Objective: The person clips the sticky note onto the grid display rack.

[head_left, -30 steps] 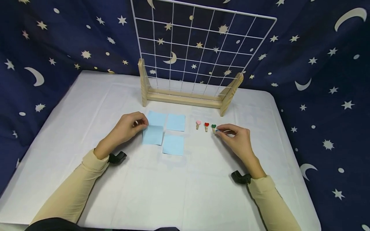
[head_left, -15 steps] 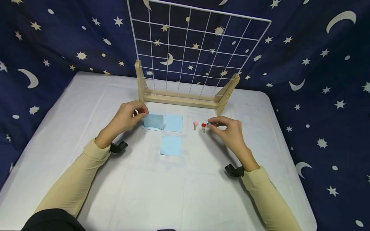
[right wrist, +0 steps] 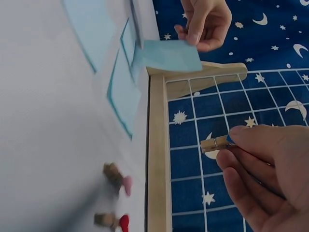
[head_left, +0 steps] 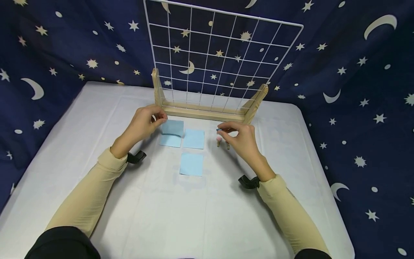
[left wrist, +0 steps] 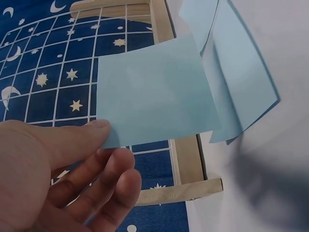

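My left hand point(head_left: 142, 124) pinches a light blue sticky note point(left wrist: 154, 92) by one corner between thumb and fingers. The note is lifted a little over another blue sticky note point(head_left: 170, 141) on the table. Two more sticky notes lie beside it, one to the right point(head_left: 194, 139) and one nearer me point(head_left: 191, 164). My right hand point(head_left: 240, 140) pinches a small wooden clothespin point(right wrist: 216, 144) with a blue piece at its thumb end. Below that hand lie a clothespin with a pink heart point(right wrist: 116, 178) and one with a red heart point(right wrist: 112, 221).
A white wire grid point(head_left: 210, 61) stands in a wooden base point(head_left: 203, 113) at the back of the table, just beyond both hands. A white cloth point(head_left: 161, 212) covers the table. Dark blue star-and-moon fabric point(head_left: 349, 118) hangs behind and at the sides.
My left hand has lifted the sticky note and carried it away from me toward the grid. My right hand has moved left with the clothespin, passing over the others; the green-heart one is now hidden.
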Tool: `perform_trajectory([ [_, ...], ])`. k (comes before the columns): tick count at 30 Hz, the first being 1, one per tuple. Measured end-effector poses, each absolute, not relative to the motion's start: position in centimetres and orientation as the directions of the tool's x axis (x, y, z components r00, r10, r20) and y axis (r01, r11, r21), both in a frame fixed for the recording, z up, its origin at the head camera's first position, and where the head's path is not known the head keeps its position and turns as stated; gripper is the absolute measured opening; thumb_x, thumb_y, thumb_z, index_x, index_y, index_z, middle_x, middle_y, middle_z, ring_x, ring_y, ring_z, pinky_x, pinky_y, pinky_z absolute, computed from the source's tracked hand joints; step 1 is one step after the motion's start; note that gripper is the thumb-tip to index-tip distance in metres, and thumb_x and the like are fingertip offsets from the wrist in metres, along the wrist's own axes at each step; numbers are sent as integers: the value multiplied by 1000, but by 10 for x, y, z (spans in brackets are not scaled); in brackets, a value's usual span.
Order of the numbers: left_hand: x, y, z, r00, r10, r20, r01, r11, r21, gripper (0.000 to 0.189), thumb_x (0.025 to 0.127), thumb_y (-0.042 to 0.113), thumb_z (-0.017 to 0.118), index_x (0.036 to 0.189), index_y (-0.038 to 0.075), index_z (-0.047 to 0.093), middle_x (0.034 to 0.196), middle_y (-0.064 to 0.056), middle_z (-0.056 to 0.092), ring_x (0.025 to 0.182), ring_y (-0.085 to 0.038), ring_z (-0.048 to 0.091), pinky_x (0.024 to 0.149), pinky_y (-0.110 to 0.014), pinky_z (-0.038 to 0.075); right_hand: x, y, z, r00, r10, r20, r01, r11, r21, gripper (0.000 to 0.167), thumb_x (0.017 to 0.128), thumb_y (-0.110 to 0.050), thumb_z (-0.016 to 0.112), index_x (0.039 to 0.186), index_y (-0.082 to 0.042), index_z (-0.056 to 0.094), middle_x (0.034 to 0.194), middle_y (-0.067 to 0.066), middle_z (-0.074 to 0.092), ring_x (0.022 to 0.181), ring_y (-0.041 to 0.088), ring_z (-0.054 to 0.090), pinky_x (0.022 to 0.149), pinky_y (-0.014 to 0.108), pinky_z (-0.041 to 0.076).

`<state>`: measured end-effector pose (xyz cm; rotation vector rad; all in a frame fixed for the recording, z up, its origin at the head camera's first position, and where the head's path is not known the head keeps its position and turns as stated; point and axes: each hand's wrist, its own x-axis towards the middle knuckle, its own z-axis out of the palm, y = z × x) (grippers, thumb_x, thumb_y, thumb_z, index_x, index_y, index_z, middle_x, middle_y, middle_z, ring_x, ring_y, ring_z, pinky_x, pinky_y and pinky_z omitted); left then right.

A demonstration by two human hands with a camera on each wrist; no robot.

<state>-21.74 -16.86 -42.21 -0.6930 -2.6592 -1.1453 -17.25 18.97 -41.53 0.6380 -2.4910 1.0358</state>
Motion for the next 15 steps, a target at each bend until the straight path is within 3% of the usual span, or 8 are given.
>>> perform_trajectory([
  [10, -230, -159, -416, -877, 242, 416, 469, 625, 624, 5, 90, 0, 80, 89, 3, 77, 92, -11, 68, 79, -25, 62, 67, -27, 45, -189, 163, -400, -811, -257, 526, -561, 599, -571, 15, 90, -12, 85, 104, -7, 82, 94, 6, 81, 83, 22, 78, 81, 38, 59],
  [15, -237, -154, -418, -863, 151, 482, 462, 623, 631, 4, 87, 0, 83, 87, 1, 80, 88, -13, 66, 74, -25, 59, 70, -31, 39, -195, 153, -392, -792, -256, 555, -584, 586, -562, 16, 90, -11, 85, 105, -6, 83, 96, 7, 82, 84, 21, 78, 76, 40, 62],
])
